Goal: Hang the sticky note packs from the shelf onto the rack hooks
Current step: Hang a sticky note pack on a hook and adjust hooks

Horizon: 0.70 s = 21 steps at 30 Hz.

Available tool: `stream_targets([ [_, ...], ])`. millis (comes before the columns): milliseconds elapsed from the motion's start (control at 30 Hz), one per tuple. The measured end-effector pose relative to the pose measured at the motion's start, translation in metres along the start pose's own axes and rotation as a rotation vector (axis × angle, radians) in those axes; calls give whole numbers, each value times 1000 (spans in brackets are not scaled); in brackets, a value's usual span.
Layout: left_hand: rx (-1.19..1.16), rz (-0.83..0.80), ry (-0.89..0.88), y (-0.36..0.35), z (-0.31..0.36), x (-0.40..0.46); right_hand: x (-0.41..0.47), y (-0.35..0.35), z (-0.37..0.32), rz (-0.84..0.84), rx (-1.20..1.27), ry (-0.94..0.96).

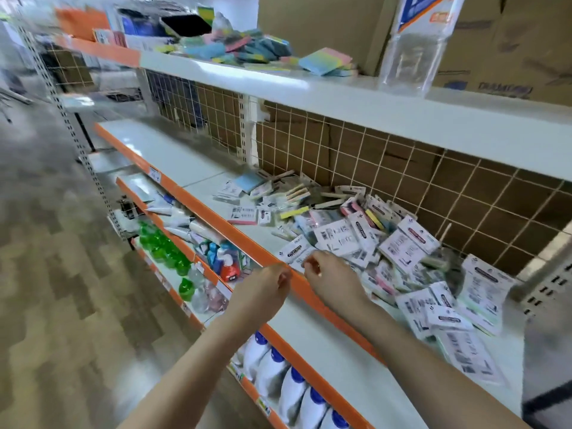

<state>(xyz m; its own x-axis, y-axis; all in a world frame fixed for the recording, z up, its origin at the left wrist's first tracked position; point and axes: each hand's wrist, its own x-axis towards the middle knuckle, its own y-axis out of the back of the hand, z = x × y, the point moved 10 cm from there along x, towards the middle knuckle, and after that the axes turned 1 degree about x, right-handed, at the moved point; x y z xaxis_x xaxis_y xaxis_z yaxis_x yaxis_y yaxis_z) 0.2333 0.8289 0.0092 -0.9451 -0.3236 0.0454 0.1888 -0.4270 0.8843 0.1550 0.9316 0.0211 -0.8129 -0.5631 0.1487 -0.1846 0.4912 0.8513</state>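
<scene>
The print on the sticky note packs (pixel 399 246) is too blurred to read, showing only barcodes and dark label strips on white header cards; the lettering on the cardboard boxes (pixel 507 51) on the top shelf cannot be made out either. The packs lie in a loose heap on the right part of the middle shelf (pixel 192 162), against the wire grid (pixel 371 156) at its back, with pink, yellow, blue and green pads showing through clear wrap. The right hand (pixel 332 278) reaches over the shelf's orange front edge, its fingers (pixel 309 267) pinching one pack (pixel 297 253) at the near left rim of the heap. The left hand (pixel 266 289) sits just beside it at the orange edge, fingers curled in loosely; whether it holds anything cannot be told. The top shelf carries loose pastel note pads (pixel 247 49) and a clear plastic bottle (pixel 414 48). Lower shelves hold green bottles (pixel 164 246) and white bottles with blue caps (pixel 291 379).
</scene>
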Motion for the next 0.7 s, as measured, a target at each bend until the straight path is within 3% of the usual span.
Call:
stream_targets([
  [267,125,-18,7,22,-30,91,100,-25,-11,0,17,37],
  [700,-23,130,-58,24,-52,211,173,-54,18,32,-370,-44],
])
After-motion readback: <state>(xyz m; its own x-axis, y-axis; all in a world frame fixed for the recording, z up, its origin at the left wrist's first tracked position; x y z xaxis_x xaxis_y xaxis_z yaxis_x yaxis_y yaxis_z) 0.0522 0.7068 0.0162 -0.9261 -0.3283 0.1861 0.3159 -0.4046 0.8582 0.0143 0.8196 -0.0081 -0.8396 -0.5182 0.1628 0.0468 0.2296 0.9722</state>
